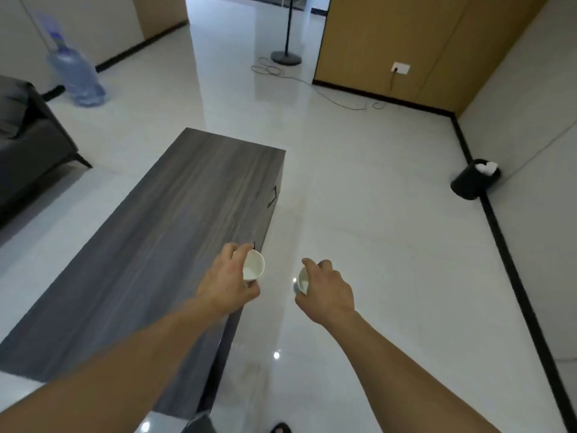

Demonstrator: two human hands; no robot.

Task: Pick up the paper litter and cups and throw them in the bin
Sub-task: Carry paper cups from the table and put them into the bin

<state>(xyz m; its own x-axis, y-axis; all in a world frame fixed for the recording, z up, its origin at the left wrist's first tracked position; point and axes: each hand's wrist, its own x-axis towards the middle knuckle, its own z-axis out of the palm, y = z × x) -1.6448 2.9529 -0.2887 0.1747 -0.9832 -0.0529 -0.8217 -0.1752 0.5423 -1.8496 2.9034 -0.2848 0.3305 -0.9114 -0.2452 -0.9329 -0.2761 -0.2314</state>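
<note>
Beside the grey table (162, 232), two paper cups held out, the bin (473, 181) well off to the right.

Over the table's near corner the left hand (226, 281) curls its fingers round a white cup (253, 265), mouth tipped rightward; over the glossy floor (359, 214) the right hand (326, 290) grips a second cup (303, 280) the same way, mouth tipped leftward; neither is crushed; the black bin stands against the wall with white litter already showing inside it; the step in hand, I judge, is the carry; best to keep both grips light but sure, turn right, walk close, and let go directly above the opening rather than tossing; no other litter shows on the tabletop.
</note>
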